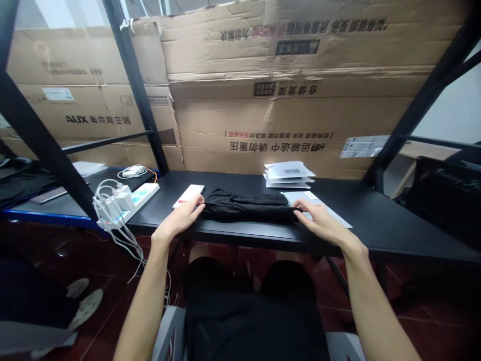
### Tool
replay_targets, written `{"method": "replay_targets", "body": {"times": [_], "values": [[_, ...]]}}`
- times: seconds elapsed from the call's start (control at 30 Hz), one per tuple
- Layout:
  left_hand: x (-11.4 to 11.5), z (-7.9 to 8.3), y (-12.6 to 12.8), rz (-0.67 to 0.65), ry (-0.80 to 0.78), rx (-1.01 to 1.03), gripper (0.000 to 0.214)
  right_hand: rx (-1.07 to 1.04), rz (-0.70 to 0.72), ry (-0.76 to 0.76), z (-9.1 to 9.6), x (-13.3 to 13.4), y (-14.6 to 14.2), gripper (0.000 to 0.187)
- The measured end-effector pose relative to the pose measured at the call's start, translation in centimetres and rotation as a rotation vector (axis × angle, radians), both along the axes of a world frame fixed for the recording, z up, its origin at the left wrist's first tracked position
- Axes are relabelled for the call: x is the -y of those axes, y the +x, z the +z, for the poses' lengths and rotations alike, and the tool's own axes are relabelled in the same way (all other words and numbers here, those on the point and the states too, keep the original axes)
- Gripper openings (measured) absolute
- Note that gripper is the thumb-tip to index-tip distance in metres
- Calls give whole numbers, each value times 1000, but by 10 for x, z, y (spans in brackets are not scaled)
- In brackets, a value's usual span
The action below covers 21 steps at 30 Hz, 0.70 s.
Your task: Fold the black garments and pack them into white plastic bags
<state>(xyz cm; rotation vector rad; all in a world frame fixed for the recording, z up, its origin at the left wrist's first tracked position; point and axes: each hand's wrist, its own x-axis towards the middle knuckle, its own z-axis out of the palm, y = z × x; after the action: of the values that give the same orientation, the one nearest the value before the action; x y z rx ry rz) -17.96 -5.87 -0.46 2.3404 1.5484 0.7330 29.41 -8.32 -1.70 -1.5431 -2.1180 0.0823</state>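
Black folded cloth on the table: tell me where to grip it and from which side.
Take the black folded cloth by its two short ends, coming in from left and right. It lies as a long, narrow bundle along the front edge of the table, so an end grip probably keeps the folds together. The left hand and right hand touch those ends.

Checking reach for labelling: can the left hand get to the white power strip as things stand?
Likely yes. The left hand rests on the end of the folded black garment; the power strip lies to its left at the edge of the same table, bare tabletop between, nothing blocking.
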Motion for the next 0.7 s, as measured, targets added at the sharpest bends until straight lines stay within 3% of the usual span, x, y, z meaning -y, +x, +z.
{"method": "replay_targets", "body": {"times": [0.13, 0.27, 0.47, 0.7], "values": [[-1, 0, 0, 37, 38, 6, 28, -94, 100, -72, 4, -2, -2, 38], [-1, 1, 5, 95, 68, 4, 25, -187, 114, -42, 7, -3, -11, 34], [-2, 3, 24, 226, 146, -25, 19, -284, 47, 68, -5, -16, -17, 31], [-35, -10, 39, 244, 227, 12, 15, -328, -143, 117, -12, -40, -21, 26]]}}
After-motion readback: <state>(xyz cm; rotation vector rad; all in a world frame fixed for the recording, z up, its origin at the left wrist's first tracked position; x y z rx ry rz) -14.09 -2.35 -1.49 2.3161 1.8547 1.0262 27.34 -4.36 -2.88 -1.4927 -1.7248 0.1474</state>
